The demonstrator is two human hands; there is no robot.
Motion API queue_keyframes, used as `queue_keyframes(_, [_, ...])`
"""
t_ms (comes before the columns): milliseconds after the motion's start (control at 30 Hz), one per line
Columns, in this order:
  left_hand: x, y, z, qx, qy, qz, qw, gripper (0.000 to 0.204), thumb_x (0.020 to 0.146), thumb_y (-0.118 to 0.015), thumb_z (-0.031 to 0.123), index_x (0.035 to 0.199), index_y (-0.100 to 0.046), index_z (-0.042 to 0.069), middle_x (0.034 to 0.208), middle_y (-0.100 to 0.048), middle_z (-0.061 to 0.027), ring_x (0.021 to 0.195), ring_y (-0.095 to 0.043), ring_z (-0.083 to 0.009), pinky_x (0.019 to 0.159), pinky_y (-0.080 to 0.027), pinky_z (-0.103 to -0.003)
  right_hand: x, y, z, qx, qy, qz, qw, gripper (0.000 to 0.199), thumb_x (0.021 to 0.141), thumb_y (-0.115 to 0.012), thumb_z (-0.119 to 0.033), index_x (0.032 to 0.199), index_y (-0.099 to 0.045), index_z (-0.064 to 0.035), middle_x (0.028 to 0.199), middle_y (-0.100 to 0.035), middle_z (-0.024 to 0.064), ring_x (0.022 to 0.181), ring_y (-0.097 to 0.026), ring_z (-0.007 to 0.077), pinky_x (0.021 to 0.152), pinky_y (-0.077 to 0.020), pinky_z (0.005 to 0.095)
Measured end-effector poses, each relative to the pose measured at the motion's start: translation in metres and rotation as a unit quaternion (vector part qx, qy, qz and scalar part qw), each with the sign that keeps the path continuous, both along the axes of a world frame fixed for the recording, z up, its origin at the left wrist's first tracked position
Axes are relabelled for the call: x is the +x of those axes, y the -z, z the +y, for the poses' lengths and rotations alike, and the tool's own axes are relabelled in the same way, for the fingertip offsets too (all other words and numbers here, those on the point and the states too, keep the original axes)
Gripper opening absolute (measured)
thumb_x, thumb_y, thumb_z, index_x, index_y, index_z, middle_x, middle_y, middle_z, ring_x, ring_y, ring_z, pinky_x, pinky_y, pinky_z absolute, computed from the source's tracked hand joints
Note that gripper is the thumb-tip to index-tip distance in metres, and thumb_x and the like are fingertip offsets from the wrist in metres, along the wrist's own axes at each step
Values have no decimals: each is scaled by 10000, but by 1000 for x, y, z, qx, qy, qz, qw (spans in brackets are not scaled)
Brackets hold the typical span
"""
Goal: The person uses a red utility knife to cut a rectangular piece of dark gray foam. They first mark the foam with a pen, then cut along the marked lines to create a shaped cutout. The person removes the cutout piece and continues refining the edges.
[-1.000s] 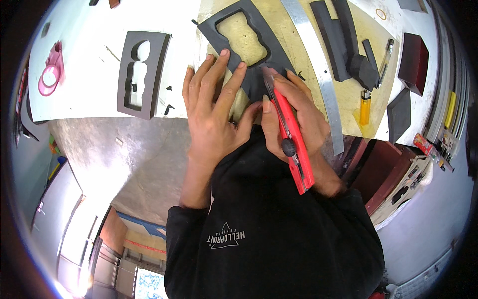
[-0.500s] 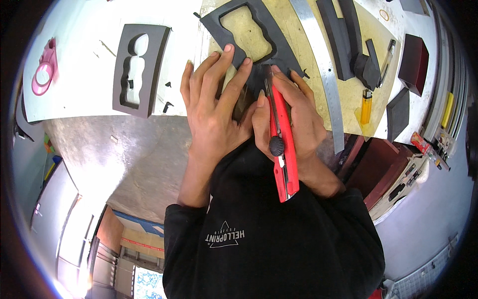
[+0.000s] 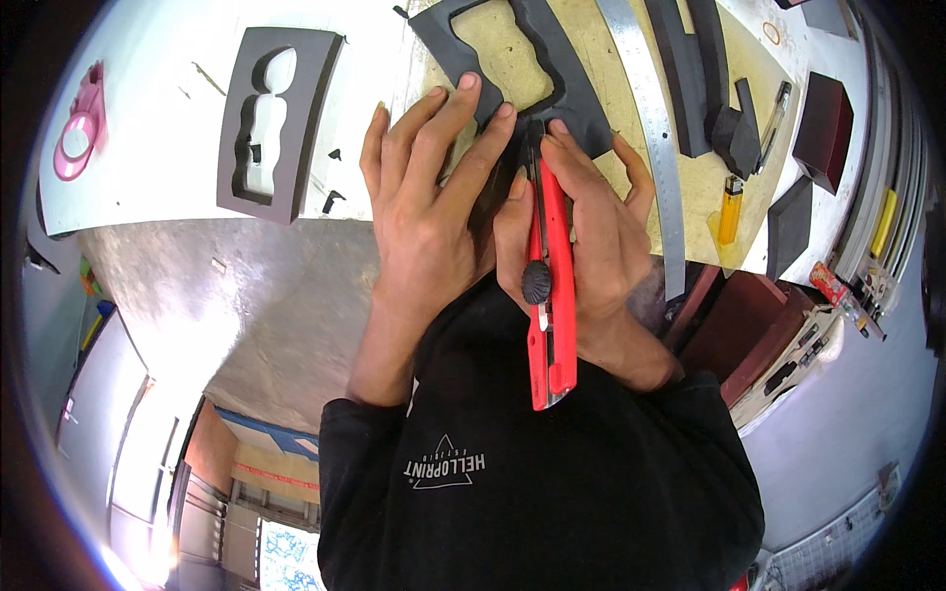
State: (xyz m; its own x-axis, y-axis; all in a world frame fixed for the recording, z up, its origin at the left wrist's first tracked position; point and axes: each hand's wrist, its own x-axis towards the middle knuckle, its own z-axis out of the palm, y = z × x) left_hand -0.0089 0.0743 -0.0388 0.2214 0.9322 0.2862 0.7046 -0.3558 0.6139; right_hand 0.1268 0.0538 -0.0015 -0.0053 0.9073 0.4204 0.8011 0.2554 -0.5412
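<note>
The right hand [image 3: 591, 231] clenches a red knife [image 3: 549, 286] whose tip meets the foam frame [image 3: 552, 69] pinned just left by the flat left hand [image 3: 434, 187]; a slip could nick those fingers.

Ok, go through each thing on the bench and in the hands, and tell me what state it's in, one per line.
Red utility knife: gripped in the right hand, tip down at the foam.
Dark foam frame: flat on the cutting board, pinned by the left hand.
Second foam frame: lying flat, untouched.
Steel ruler: lying flat beside the right hand.
Yellow lighter: lying loose.
Pink tape dispenser: lying idle.
</note>
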Motion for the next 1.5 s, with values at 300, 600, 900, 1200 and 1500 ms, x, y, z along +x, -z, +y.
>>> queue_keyframes(300, [1,-4,0,-19,-1,-6,1000,454,826,-777,310,1254,-751,161,1440,-610,-72,1299,-567,-285,1196,-280,-528,9,-8,1,-46,-31,-2,998,315,819,-731,-27,1113,-682,73,1015,-768,210,1006,-774,310,1092,-411,520])
queue_keyframes(600, [0,2,-1,-15,1,-17,1000,610,669,-866,270,1260,-747,172,1463,-592,-58,1302,-564,-290,1201,-279,-536,29,-13,7,-74,-105,-11,992,321,774,-744,4,1092,-701,20,1015,-769,128,1061,-755,288,1103,-359,551])
queue_keyframes(900, [1,-1,-1,-21,-12,-9,1000,591,689,-821,234,1272,-747,170,1468,-608,-83,1310,-585,-286,1201,-297,-506,42,-16,11,-94,-146,-23,985,354,783,-778,-10,1126,-701,25,983,-746,135,964,-748,323,1016,-451,459])
queue_keyframes(1200, [5,4,-1,-6,-27,-8,1000,548,682,-816,293,1214,-773,170,1437,-628,-66,1289,-594,-283,1204,-278,-525,33,-3,4,-34,-148,18,988,321,798,-771,61,1095,-664,116,853,-677,204,665,-690,308,579,-569,360])
queue_keyframes(1500, [7,12,-2,10,-35,20,999,515,747,-795,415,1213,-785,195,1415,-647,-61,1272,-612,-284,1200,-281,-532,43,0,8,-24,-198,-13,980,309,813,-722,4,1098,-682,117,853,-641,152,688,-675,256,569,-576,327])
